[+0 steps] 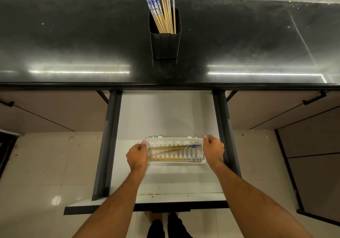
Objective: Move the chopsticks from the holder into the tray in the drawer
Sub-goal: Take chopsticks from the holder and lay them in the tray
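Bamboo, with blue-and-white patterned tops: the thin chopsticks [162,9] stand bundled upright in a square black plastic holder [165,40] on the polished black stone counter [73,44], leaning against one another. A few more lie lengthwise in the slotted white plastic tray [174,140] on the floor of the open white drawer [165,112].

The left hand [137,155] grips the tray's left end, fingers curled over the rim. The right hand [213,149] grips the right end likewise. Both hold the tray; neither holds a chopstick.

Judgement: the sticks are light, stiff and smooth, apt to roll or slip singly. They are best pinched as a small bunch at the patterned upper ends, which stand clear of the holder, then lifted straight up. The holder looks light and may tip if sticks drag on its rim.
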### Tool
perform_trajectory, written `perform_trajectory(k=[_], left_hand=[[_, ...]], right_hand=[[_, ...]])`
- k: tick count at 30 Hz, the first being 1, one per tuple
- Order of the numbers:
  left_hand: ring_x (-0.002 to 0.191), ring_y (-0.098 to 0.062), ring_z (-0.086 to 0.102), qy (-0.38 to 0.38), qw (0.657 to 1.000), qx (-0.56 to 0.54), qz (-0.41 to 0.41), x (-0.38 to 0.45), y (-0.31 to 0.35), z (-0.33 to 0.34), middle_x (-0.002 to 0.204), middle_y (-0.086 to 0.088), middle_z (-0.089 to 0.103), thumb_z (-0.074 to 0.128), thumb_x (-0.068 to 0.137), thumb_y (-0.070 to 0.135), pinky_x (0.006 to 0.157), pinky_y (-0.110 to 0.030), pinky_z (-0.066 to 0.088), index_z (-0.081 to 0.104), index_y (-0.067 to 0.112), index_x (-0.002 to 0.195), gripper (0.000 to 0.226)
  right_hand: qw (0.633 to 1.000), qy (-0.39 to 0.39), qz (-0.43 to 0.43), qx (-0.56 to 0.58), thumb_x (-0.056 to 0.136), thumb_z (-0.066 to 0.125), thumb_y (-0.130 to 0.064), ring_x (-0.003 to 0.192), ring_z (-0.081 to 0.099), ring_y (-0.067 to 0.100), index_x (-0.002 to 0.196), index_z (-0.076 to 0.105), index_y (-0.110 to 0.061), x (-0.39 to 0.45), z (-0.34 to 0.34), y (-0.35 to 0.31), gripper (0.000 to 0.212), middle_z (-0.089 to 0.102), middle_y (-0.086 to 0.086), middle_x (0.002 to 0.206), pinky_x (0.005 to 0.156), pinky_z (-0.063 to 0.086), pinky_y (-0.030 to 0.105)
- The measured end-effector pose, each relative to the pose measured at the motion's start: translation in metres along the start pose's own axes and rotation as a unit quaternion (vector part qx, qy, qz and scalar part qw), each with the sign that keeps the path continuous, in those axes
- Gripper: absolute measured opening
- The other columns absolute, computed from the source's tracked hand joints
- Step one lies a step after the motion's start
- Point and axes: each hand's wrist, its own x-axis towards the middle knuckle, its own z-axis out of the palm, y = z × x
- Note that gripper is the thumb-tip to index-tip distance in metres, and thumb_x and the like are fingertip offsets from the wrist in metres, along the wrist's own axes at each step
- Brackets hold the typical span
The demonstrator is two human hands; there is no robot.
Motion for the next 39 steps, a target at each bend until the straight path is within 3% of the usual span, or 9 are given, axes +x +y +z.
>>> perform_trajectory(k=[4,7,9,11,15,18,25,31,39], left_hand=[[0.106,-0.013,0.060,0.095,0.979,0.059,0.171,-0.016,0.002,-0.005,0.117,0.004,0.064,0.056,0.101,0.030,0.089,-0.028,0.054,0.062,0.019,0.123,0.025],[0.105,-0.005,0.056,0.011,0.921,0.137,0.365,-0.022,0.001,-0.005,0.116,0.008,0.062,0.053,0.103,0.027,0.091,-0.020,0.051,0.061,0.022,0.119,0.019],[0.103,-0.013,0.060,-0.063,0.881,0.203,0.422,-0.021,0.002,0.000,0.113,0.002,0.067,0.050,0.103,0.024,0.092,-0.026,0.054,0.065,0.017,0.113,0.019],[0.107,-0.018,0.061,-0.120,0.853,0.263,0.434,-0.020,0.002,0.009,0.114,-0.002,0.068,0.049,0.103,0.022,0.095,-0.029,0.051,0.067,0.015,0.116,0.024],[0.118,-0.019,0.058,-0.173,0.823,0.348,0.415,-0.017,-0.001,0.020,0.128,-0.002,0.066,0.051,0.101,0.018,0.104,-0.030,0.046,0.064,0.017,0.128,0.031],[0.116,-0.020,0.061,-0.193,0.805,0.391,0.403,-0.014,0.001,0.024,0.127,-0.002,0.066,0.052,0.098,0.010,0.104,-0.031,0.048,0.065,0.018,0.128,0.033],[0.086,-0.024,0.069,-0.236,0.799,0.434,0.344,-0.010,0.021,0.034,0.096,-0.006,0.072,0.053,0.094,0.004,0.075,-0.033,0.055,0.071,0.013,0.094,0.021],[0.120,-0.022,0.058,-0.145,0.830,0.346,0.413,-0.011,0.001,0.032,0.127,-0.007,0.065,0.063,0.095,0.012,0.107,-0.032,0.043,0.063,0.010,0.125,0.030],[0.118,-0.017,0.055,-0.175,0.829,0.377,0.375,-0.009,-0.008,0.026,0.131,-0.003,0.060,0.056,0.099,0.022,0.104,-0.029,0.047,0.059,0.016,0.129,0.030]], right_hand=[[0.975,0.072,-0.201,-0.066,0.102,0.054,-0.018,0.071,0.059,0.013,0.089,0.065,-0.013,-0.012,-0.005,-0.002,0.018,0.063,-0.002,0.078,0.071,0.053,0.023],[0.887,-0.003,-0.432,-0.163,0.100,0.054,-0.011,0.067,0.052,0.016,0.083,0.063,-0.011,-0.020,-0.001,0.000,0.019,0.059,0.002,0.074,0.067,0.050,0.027],[0.833,-0.084,-0.495,-0.233,0.096,0.055,-0.010,0.066,0.053,0.019,0.082,0.064,-0.011,-0.024,0.006,0.000,0.017,0.062,0.004,0.074,0.066,0.052,0.034],[0.810,-0.141,-0.485,-0.297,0.094,0.059,-0.009,0.078,0.060,0.022,0.094,0.068,-0.010,-0.026,0.015,0.002,0.010,0.069,0.008,0.089,0.075,0.055,0.038],[0.822,-0.177,-0.396,-0.369,0.093,0.070,-0.018,0.115,0.062,0.023,0.126,0.065,-0.012,-0.023,0.024,0.007,0.034,0.067,0.008,0.124,0.104,0.050,0.040],[0.813,-0.182,-0.380,-0.403,0.090,0.074,-0.019,0.113,0.064,0.023,0.126,0.067,-0.012,-0.018,0.024,0.001,0.037,0.068,0.008,0.123,0.102,0.052,0.034],[0.807,-0.208,-0.370,-0.411,0.091,0.073,-0.017,0.115,0.063,0.024,0.127,0.065,-0.011,-0.012,0.028,-0.009,0.038,0.067,0.009,0.125,0.100,0.050,0.033],[0.815,-0.210,-0.368,-0.395,0.091,0.072,-0.020,0.123,0.058,0.025,0.131,0.063,-0.011,-0.013,0.028,-0.006,0.042,0.062,0.012,0.133,0.105,0.048,0.036],[0.800,-0.227,-0.377,-0.407,0.090,0.074,-0.028,0.119,0.059,0.023,0.128,0.069,-0.016,-0.013,0.027,-0.004,0.040,0.065,0.008,0.126,0.103,0.051,0.034]])
